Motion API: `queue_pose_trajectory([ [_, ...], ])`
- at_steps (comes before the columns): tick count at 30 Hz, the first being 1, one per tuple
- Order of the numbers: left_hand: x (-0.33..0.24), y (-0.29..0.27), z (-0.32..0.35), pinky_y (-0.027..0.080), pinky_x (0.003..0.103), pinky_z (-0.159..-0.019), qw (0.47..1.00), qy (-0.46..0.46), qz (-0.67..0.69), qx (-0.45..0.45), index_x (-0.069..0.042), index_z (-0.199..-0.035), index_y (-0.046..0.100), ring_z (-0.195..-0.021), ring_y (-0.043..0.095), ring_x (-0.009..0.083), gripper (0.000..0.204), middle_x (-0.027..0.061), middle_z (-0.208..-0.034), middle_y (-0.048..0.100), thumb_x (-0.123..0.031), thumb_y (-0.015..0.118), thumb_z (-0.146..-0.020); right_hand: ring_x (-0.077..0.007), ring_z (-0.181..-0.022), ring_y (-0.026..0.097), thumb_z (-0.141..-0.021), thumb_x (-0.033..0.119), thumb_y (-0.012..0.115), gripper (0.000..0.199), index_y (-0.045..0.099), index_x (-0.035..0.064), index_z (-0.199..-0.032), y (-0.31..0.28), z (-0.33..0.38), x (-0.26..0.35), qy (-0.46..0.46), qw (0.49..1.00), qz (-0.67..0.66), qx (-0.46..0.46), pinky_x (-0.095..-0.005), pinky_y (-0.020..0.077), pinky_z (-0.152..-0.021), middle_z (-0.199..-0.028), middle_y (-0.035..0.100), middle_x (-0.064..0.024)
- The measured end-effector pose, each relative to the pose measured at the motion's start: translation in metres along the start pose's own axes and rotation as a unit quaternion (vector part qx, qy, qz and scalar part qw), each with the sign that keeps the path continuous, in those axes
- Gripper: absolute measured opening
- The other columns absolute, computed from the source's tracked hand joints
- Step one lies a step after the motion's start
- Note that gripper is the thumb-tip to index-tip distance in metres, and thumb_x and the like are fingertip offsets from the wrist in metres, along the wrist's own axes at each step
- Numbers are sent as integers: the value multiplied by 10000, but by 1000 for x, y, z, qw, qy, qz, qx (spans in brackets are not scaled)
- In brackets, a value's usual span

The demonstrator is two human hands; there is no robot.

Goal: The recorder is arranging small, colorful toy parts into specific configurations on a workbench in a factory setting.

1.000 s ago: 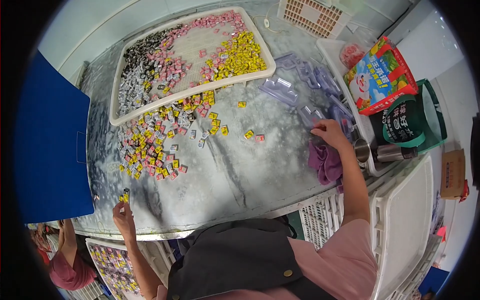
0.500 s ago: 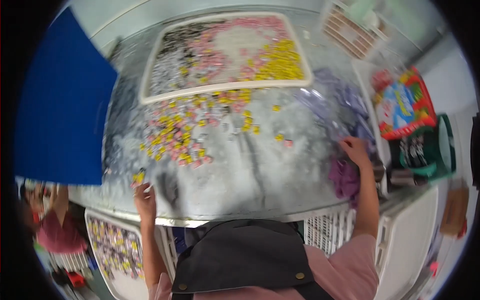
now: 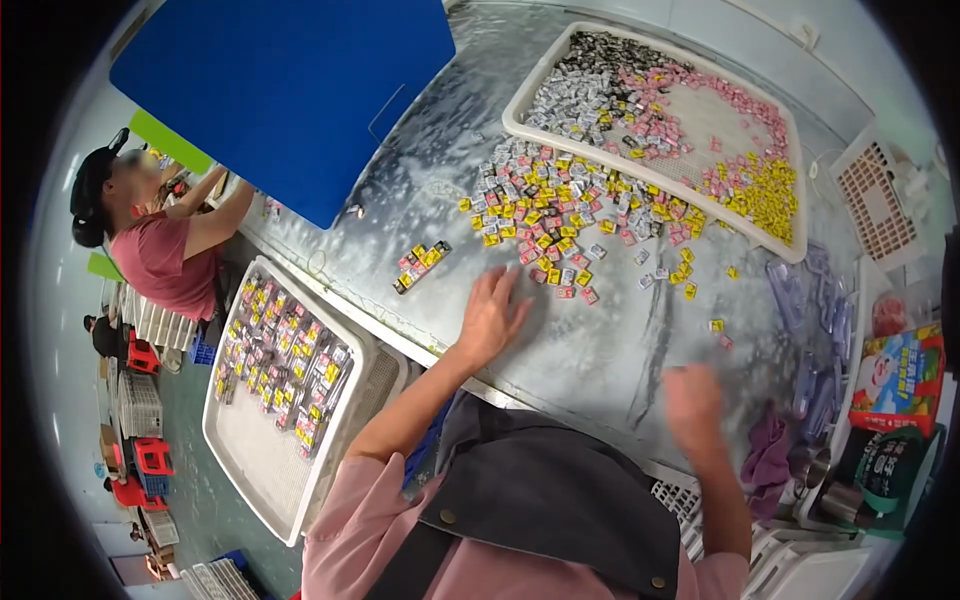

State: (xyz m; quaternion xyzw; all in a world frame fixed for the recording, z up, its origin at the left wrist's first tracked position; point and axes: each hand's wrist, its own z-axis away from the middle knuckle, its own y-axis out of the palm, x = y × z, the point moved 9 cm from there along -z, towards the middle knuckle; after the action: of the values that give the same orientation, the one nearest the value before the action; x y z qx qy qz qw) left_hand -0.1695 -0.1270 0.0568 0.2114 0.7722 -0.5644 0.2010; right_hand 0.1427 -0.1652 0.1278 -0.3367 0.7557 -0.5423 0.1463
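Observation:
My left hand is over the metal tabletop with its fingers apart and holds nothing. Its fingertips are close to the near edge of a loose pile of small wrapped pieces in yellow, pink, silver-white and black. Left of that hand lies a small, neat block of the same pieces. My right hand is blurred by motion above the front of the table, its fingers too smeared to read. Two stray pieces, one yellow, lie just beyond it.
A white tray of pieces sorted by colour stands behind the pile. Clear plastic bags and a purple cloth lie at right. A blue board juts in at upper left. A co-worker stands beyond a tray of packed bags.
The view has swung left. My left hand has moved from beside the small block toward the pile, fingers now spread. My right hand has left the plastic bags and come inward.

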Motion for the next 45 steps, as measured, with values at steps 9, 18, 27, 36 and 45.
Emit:
queue_pose_trajectory([
  [9,-26,101,-83,184,654,-1141,985,95,-138,29,-26,-1481,418,-1428,227,540,837,293,-1574,242,-603,598,-902,-353,-1023,575,-883,157,683,291,628,10,-1129,67,-68,-53,79,980,-178,33,-446,478,-887,-1072,602,-163],
  [18,-82,167,-113,193,622,-1171,978,178,-61,95,-71,-1465,450,-1463,204,507,662,261,-1580,270,-483,561,-958,-425,-1256,483,-876,107,694,504,537,-17,-1338,133,-106,-131,116,984,-130,23,-454,417,-1072,-1473,438,-237],
  [27,-93,139,-117,420,472,-976,984,171,9,48,-13,-1298,589,-1134,499,383,597,203,-1260,543,-222,798,-778,-350,-1118,565,-846,150,750,436,615,23,-1241,117,-89,-155,198,971,-124,42,-431,489,-928,-1189,563,-141],
  [36,-112,160,-121,420,449,-925,978,205,-1,37,-62,-1118,670,-1030,533,338,349,145,-1117,580,-122,757,-785,-376,-990,619,-856,152,746,396,620,39,-1214,132,-102,-159,203,965,-151,75,-462,514,-842,-1151,552,-152],
  [45,-126,133,-109,395,473,-976,962,267,35,44,-56,-1025,660,-1000,533,327,240,107,-1057,588,-78,728,-796,-396,-986,617,-865,145,735,339,616,9,-1153,136,-107,-144,191,955,-181,139,-475,513,-828,-1137,544,-172],
])
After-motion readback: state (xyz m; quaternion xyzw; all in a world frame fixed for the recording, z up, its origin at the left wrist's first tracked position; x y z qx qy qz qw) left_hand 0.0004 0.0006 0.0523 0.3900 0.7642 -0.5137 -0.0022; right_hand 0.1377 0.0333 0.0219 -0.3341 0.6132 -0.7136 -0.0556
